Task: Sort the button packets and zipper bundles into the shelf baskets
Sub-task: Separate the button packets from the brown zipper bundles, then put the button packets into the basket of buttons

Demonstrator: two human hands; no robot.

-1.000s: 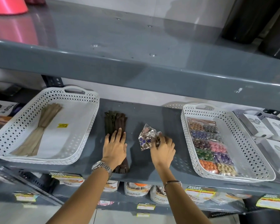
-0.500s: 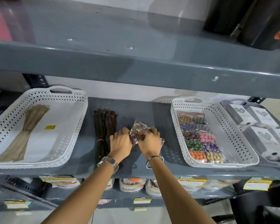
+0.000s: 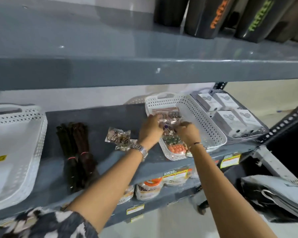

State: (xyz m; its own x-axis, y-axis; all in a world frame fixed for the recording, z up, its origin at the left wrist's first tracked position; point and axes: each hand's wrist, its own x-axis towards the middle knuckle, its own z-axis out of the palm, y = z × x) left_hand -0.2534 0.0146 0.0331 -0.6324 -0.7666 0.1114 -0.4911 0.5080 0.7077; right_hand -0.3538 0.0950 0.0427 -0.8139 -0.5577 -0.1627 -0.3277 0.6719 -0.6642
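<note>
Both hands are over the right white basket [image 3: 212, 124], which holds button packets [image 3: 176, 148]. My left hand [image 3: 150, 129] and my right hand [image 3: 187, 131] together grip a clear button packet [image 3: 167, 126] just above the packets in that basket. Two more clear button packets [image 3: 118, 135] lie on the grey shelf [image 3: 110, 115] left of my left wrist. A dark brown zipper bundle [image 3: 76, 148] lies on the shelf further left. The left white basket [image 3: 31, 152] is partly cut off by the frame edge.
A tray of white boxes [image 3: 230, 112] stands right of the button basket. The upper shelf [image 3: 144, 69] overhangs close above, with black boxes [image 3: 213, 16] on it. Packaged goods [image 3: 148, 188] sit on the shelf below. A shelf post [image 3: 282, 126] is at the right.
Both hands have carried a button packet from the middle of the shelf rightwards to over the right basket. The camera has swung right, so the left basket now sits at the frame edge.
</note>
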